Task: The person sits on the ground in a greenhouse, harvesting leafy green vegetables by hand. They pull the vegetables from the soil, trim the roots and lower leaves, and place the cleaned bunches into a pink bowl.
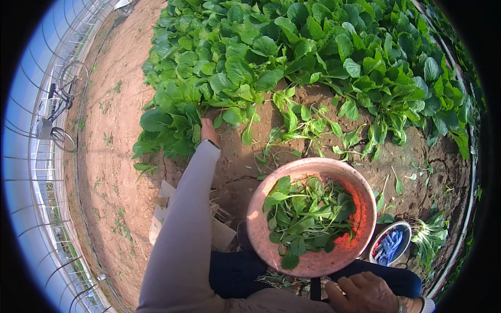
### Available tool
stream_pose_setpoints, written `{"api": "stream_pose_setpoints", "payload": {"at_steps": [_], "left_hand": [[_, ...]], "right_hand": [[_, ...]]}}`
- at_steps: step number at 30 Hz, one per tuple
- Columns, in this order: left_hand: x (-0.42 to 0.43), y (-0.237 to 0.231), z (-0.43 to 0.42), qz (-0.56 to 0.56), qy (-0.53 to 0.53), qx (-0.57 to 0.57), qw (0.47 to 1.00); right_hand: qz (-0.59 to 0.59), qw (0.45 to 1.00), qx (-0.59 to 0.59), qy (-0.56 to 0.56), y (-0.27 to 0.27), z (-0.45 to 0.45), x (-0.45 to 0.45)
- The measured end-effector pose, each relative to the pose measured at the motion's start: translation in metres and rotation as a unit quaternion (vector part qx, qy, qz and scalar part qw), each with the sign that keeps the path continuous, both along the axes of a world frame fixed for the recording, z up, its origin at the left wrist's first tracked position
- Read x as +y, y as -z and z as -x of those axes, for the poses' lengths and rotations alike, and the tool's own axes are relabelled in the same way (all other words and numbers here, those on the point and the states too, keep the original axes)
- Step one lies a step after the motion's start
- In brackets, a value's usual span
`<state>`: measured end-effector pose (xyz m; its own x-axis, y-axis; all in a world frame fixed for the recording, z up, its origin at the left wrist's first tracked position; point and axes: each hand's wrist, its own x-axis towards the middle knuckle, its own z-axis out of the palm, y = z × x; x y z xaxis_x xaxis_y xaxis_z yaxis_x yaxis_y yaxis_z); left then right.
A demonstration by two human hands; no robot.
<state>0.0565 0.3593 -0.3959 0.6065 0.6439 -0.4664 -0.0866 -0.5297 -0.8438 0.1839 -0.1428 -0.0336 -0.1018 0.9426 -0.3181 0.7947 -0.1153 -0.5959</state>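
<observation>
My left hand (207,129) reaches forward to the base of a leafy green plant (172,125) at the near left corner of the bed. Leaves hide its fingers, so I cannot see their grip. Low in the picture, my right hand (360,291) lies back-up over my right leg, its fingers bent. No object shows in it, but the palm is hidden. Between my knees stands a worn pinkish plastic basin (256,234) with a red inside. Loose green leaves and stems (309,215) lie in it.
Dense leafy greens (254,51) fill the bed ahead. Drooping plants (293,121) lean over soil. Right of the basin are a small bucket (407,234) holding blue cloth (387,246) and a bunch of greens (428,234). Flattened cardboard (158,223) lies left; a bicycle (62,101) stands beyond the path.
</observation>
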Motion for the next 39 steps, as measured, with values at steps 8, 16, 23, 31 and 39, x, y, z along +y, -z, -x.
{"api": "stream_pose_setpoints", "payload": {"at_steps": [8, 16, 23, 31, 39], "left_hand": [[0.002, 0.001, -0.015, -0.034, -0.106, 0.052, 0.992], [0.027, 0.008, -0.009, 0.01, -0.263, -0.051, 0.963], [0.049, -0.009, 0.006, 0.067, -0.247, -0.075, 0.964], [0.049, -0.015, 0.013, 0.126, -0.272, -0.143, 0.943], [0.07, -0.003, 0.011, 0.116, -0.262, -0.152, 0.946]], "right_hand": [[0.016, 1.0, 0.024, -0.01, 0.005, -0.003, 0.001], [0.025, 0.999, 0.04, 0.022, 0.002, -0.012, 0.014], [0.034, 0.997, 0.058, 0.026, 0.007, -0.017, 0.018], [0.038, 0.997, 0.067, 0.019, 0.009, -0.021, 0.029], [0.049, 0.996, 0.069, 0.018, 0.01, -0.022, 0.034]]}}
